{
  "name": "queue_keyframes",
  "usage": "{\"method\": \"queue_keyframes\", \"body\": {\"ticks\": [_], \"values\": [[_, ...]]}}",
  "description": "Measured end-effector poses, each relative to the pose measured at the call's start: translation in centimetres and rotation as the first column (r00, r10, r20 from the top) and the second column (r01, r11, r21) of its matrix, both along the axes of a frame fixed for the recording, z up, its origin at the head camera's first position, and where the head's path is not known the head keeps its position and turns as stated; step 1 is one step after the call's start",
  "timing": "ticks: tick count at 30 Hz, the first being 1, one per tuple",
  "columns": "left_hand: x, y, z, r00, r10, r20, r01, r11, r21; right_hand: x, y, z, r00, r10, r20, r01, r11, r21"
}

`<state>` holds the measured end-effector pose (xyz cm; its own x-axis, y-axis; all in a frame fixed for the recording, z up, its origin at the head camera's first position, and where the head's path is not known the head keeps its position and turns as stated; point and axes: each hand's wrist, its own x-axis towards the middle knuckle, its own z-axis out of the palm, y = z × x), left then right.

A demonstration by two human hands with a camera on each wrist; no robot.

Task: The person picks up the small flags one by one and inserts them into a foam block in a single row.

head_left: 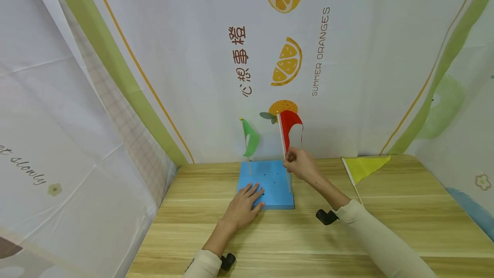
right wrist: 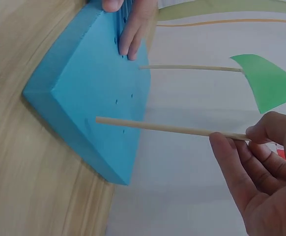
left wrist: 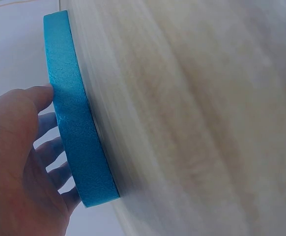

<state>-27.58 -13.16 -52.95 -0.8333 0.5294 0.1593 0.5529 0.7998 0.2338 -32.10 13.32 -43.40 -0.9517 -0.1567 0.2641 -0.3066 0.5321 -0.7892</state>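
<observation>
A blue foam-like block point(head_left: 278, 198) with several small holes lies on the table. My left hand point(head_left: 242, 207) rests on its near left part, fingers spread flat over the top. Between thumb and fingers, my right hand point(head_left: 302, 165) pinches the stick of a red and white flag point(head_left: 286, 122). That stick point(right wrist: 167, 129) points down at the block's right side; in the right wrist view its lower tip appears just off the surface. A green flag point(head_left: 252, 143) stands in the block's far left part, its stick point(right wrist: 192, 68) set in the top.
To the right, a yellow flag point(head_left: 364, 169) lies on the wooden table point(head_left: 316, 252) near the back edge. A white curtain point(head_left: 185, 55) with printed oranges hangs behind the table. Black wrist cameras point(head_left: 326, 217) sit at both sleeves.
</observation>
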Motion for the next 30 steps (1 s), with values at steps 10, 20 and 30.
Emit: {"method": "queue_keyframes", "body": {"ticks": [10, 20, 30], "values": [[0.0, 0.0, 0.0, 1.000, 0.006, -0.005, -0.006, 1.000, -0.006, -0.6, -1.1, 1.0, 0.999, -0.012, -0.053, 0.012, 1.000, 0.005], [0.0, 0.0, 0.0, 1.000, -0.002, -0.007, 0.002, 1.000, -0.004, -1.6, -2.3, 1.5, 0.996, -0.024, -0.090, 0.028, 0.999, 0.039], [0.0, 0.0, 0.0, 1.000, -0.008, -0.016, 0.008, 1.000, 0.004, -2.4, -3.6, 1.6, 0.989, -0.033, -0.146, 0.042, 0.997, 0.059]]}}
